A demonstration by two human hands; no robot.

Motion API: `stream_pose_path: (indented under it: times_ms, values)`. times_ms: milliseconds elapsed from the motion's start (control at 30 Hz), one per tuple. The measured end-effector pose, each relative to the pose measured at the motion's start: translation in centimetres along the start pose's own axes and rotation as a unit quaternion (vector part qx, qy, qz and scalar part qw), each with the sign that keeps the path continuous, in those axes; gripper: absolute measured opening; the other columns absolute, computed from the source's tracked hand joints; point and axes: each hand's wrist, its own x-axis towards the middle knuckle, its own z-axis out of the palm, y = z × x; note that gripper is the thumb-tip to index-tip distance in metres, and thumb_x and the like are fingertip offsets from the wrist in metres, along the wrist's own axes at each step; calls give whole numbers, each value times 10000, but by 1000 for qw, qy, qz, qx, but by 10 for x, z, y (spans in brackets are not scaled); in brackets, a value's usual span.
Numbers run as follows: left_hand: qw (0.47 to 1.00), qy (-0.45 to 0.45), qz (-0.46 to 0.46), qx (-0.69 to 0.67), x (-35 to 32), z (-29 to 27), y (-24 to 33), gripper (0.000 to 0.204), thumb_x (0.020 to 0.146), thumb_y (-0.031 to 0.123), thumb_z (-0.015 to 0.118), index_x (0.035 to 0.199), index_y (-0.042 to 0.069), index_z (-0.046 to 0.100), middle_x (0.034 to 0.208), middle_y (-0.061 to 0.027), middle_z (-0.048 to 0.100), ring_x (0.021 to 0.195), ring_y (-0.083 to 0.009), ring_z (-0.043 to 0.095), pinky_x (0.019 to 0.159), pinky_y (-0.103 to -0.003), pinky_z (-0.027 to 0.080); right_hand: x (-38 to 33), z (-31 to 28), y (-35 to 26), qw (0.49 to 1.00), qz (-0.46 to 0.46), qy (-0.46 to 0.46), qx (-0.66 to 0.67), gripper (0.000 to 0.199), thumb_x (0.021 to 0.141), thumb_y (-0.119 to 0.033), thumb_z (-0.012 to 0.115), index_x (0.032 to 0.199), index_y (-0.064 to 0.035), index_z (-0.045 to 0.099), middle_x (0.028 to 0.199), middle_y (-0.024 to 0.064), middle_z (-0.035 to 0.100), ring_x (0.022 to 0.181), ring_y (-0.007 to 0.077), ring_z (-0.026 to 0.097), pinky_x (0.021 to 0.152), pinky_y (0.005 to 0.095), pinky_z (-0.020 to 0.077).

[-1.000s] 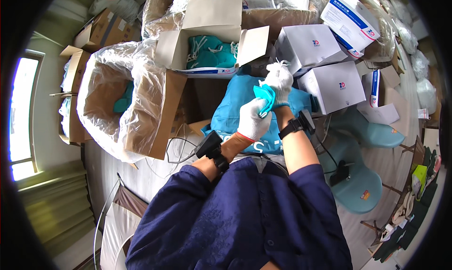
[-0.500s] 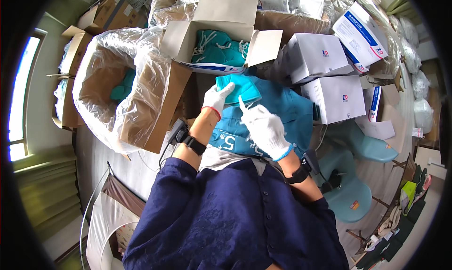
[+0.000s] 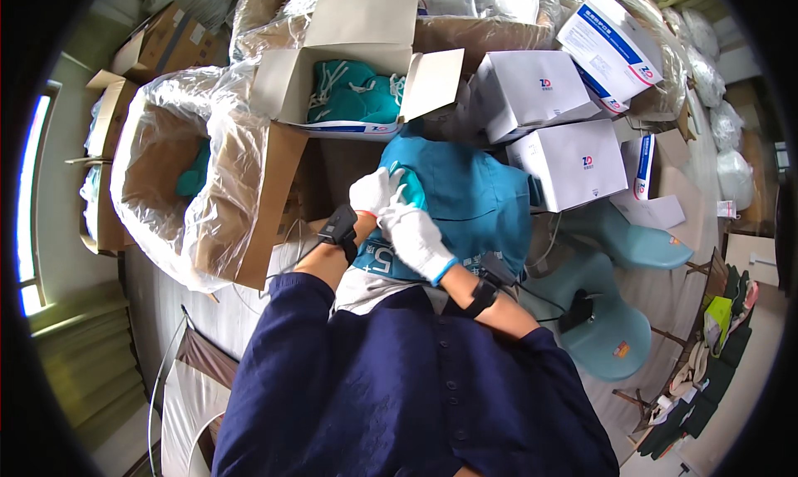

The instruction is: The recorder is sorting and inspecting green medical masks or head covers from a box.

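A teal face mask [image 3: 410,187] is held over the blue printed cloth [image 3: 474,190] on my lap. My left hand [image 3: 371,192], in a white glove, is closed on the mask's left side. Also gloved in white, my right hand [image 3: 416,237] reaches across to the mask's lower edge, its fingers bunched against the left hand; exactly what they pinch is hidden. Just beyond stands an open white carton [image 3: 274,86] filled with teal masks [image 3: 353,94] that have white straps.
To the left is a large cardboard box [image 3: 278,202] lined with clear plastic, a teal piece [image 3: 194,173] inside. Closed white cartons [image 3: 569,168] are stacked on the right, near blue chairs [image 3: 611,336]. More plastic-lined boxes [image 3: 490,36] stand behind.
My right hand has come left and down from a pointing pose to meet my left hand. The mask, earlier spread flat, is now turned and mostly covered by the gloves. The view shifted slightly.
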Motion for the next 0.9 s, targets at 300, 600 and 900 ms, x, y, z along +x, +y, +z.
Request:
stream_pose_path:
  times_ms: [300, 600, 900]
  values:
    - [998, 55, -17, -33, -3, 5, 21, 478, 945, 457, 501, 727, 46, 609, 693, -233, 632, 656, -418, 630, 604, -501, 499, -51, -4, 7, 967, -52, 54, 242, 207, 973, -148, 483, 1008, 24, 592, 722, 32, 592, 642, 89, 560, 583, 241, 460]
    - [994, 83, -67, 3, 7, 2, -15, 508, 957, 491, 439, 752, 61, 616, 710, -226, 649, 670, -425, 638, 628, -515, 507, -104, -145, -45, 860, 48, 81, 502, 159, 913, -148, 506, 970, -6, 550, 1058, 153, 569, 852, 267, 630, 746, 353, 533]
    - [948, -3, -144, -285, -40, -28, -10, 324, 897, 321, 556, 942, 12, 642, 897, -192, 675, 841, -270, 656, 777, -382, 501, -107, -104, 149, 730, 306, 315, 524, 362, 1000, -332, 393, 1261, -123, 532, 1214, 82, 560, 1173, 238, 493, 928, 380, 401]
